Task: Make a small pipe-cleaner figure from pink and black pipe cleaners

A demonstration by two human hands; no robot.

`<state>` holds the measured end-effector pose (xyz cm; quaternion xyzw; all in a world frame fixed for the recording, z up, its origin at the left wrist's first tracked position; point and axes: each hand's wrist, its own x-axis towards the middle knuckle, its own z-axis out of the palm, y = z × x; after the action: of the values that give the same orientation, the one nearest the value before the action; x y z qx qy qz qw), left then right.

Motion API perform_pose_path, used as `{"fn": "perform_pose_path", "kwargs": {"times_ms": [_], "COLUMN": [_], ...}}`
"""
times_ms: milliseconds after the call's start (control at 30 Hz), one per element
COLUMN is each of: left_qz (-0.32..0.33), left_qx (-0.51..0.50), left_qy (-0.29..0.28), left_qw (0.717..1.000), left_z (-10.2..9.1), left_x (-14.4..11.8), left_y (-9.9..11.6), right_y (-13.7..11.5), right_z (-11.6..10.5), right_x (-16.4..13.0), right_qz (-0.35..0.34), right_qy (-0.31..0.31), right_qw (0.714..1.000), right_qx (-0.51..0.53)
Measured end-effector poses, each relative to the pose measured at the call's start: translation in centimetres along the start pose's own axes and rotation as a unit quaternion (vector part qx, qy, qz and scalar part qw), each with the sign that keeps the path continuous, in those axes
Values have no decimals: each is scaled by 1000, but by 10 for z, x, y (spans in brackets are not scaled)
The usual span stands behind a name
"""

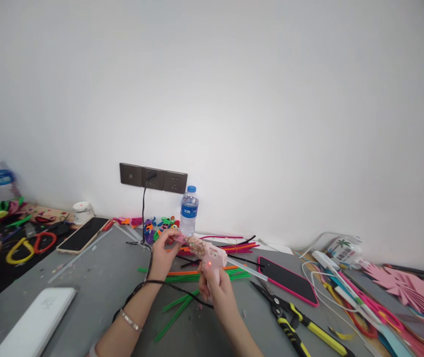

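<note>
Your right hand (214, 286) wraps pale-pink plastic glue gun (214, 255); left hand (164, 252) pinches small pink piece (178, 238) by its nozzle (187, 240). Slip could burn you; thin black cable (176, 286) beside left hand could snag, tugging gun.

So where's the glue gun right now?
In the head view, the glue gun is low in the middle, gripped in the right hand, its front end near the left hand, in front of the bottle by the sockets.
</note>
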<state>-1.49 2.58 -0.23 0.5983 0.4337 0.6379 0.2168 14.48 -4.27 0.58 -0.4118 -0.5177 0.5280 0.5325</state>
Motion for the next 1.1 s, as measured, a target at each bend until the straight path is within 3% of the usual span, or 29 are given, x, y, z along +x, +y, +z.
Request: {"fn": "perform_pose_path", "kwargs": {"times_ms": [500,1100], "left_qz": [-11,-3], "left_qx": [-7,-4], "left_qy": [2,7], "left_qw": [1000,1000], "left_z": [0,-1], "left_x": [0,0], "left_y": [3,4], "right_y": [-2,7], "right_z": [0,-3], "right_x": [2,0], "right_qz": [3,14], "right_qy": [39,-24], "right_qw": [999,1000], "right_qx": [8,-6]}}
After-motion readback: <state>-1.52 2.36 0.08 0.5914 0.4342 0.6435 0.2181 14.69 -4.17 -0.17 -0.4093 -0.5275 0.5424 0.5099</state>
